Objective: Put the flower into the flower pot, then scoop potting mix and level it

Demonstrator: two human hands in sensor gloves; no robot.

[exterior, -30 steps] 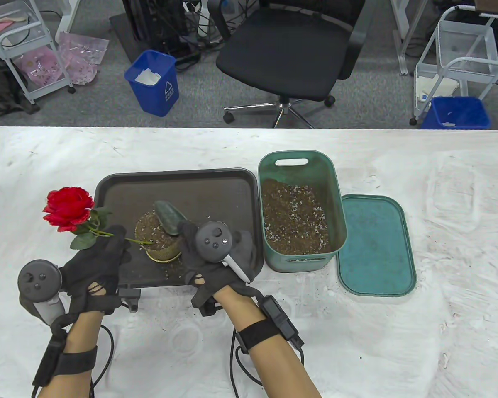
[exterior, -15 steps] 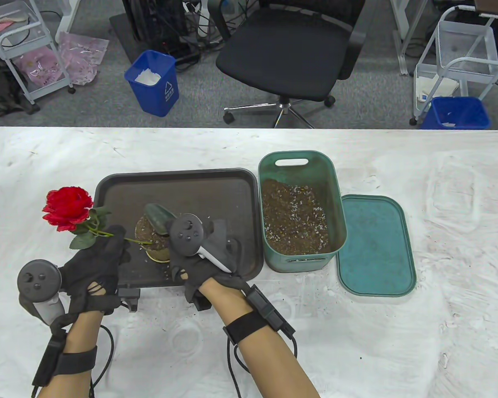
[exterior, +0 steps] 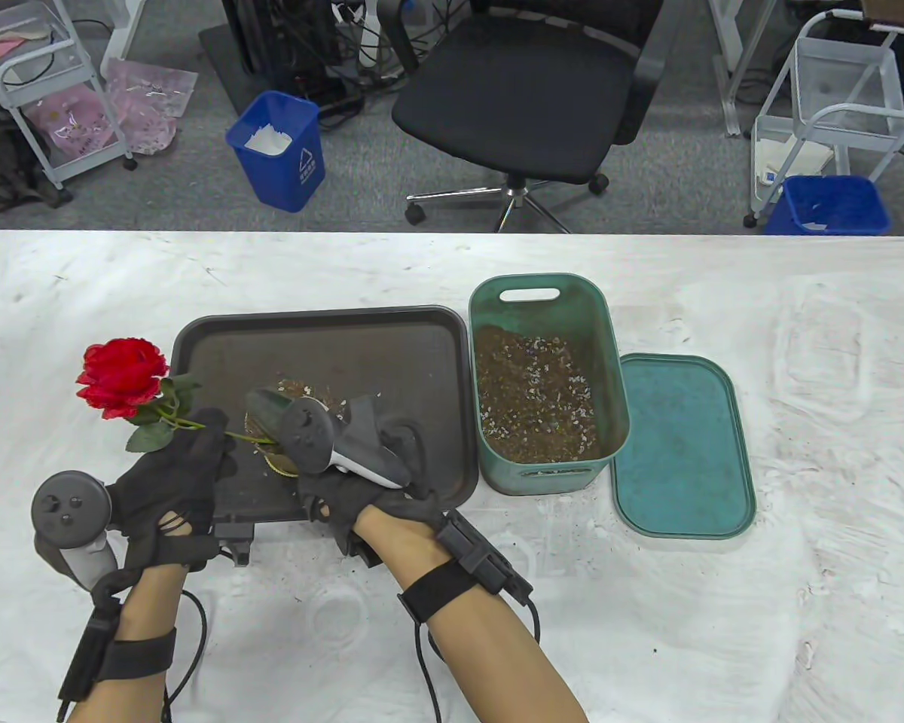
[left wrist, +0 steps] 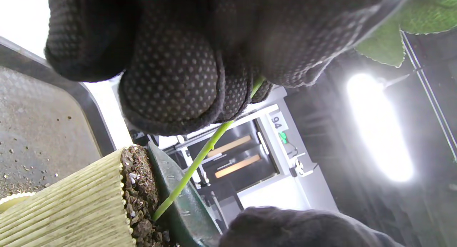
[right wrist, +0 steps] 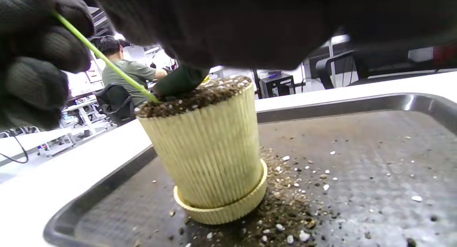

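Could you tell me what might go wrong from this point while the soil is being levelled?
The pot is full to the rim, so the trowel may push more soil onto the tray, where some already lies. The stem leans steeply; pressing beside it could bend it or tip the pot.

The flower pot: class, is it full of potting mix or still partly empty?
Full. In the right wrist view the potting mix reaches the rim of the flower pot, with spilled grains on the tray.
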